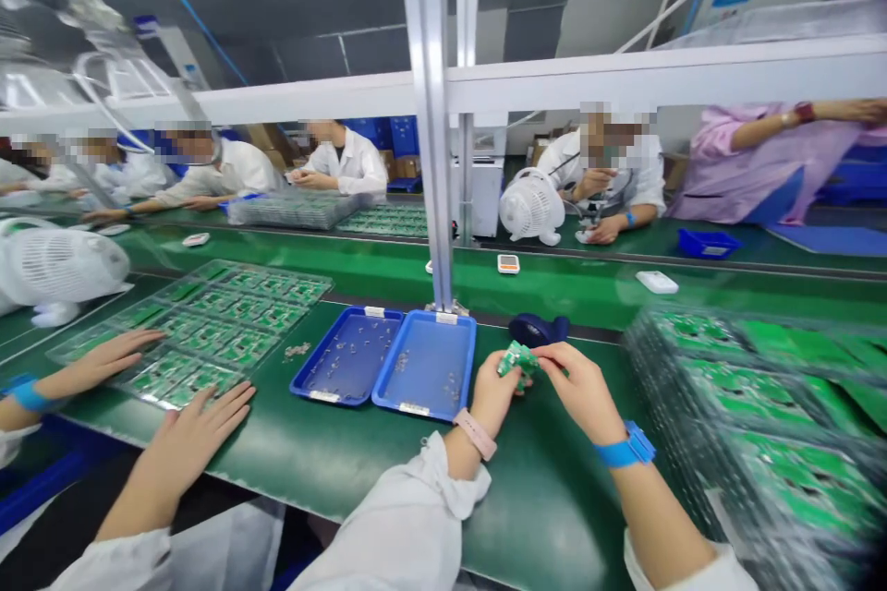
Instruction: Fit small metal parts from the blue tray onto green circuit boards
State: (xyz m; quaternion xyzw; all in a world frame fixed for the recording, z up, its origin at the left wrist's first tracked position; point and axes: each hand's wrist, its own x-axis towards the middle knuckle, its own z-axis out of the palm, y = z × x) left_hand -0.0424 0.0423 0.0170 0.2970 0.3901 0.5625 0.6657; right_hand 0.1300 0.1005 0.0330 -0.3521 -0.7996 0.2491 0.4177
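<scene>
My left hand (493,390), with a pink band at its wrist, is closed around a small green circuit board (516,358) held above the green bench. My right hand (577,380), wearing a blue wrist strap, meets the board's right edge with thumb and fingers pinched together. Whatever lies between those fingertips is too small to make out. To the left are two shallow blue trays, the nearer one (433,360) and another (350,355), both with small loose parts in them. Just behind my hands sits a dark blue rounded object (537,330).
Clear trays of circuit boards (783,425) are stacked at the right. A co-worker's hands (190,443) rest by a clear tray of boards (228,323) at the left. A metal post (433,157) rises behind the blue trays. Several people work across the line.
</scene>
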